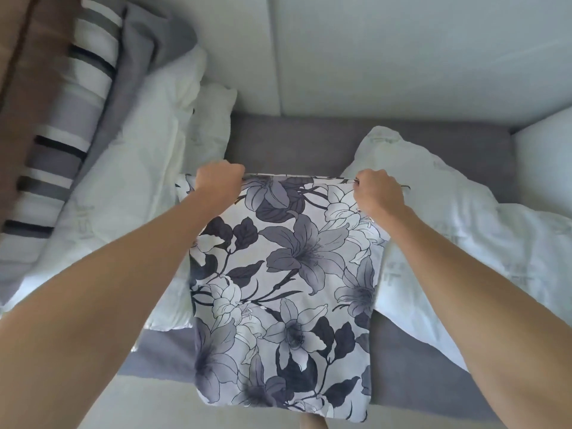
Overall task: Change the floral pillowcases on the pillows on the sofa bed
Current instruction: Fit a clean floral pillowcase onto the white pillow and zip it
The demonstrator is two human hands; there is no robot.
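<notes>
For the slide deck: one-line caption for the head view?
Left hand and right hand grip the far edge of a grey-and-white floral pillowcase between bare white pillows.

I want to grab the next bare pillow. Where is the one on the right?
The bare pillow lies right of centre on the grey sofa bed, touching the floral pillow just beyond the right hand.

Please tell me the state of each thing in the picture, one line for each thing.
floral pillowcase: filled, gripped at far edge by both hands
left hand: gripping the far edge
right hand: gripping the far edge
bare white pillow: uncovered, lying on the sofa bed
</notes>
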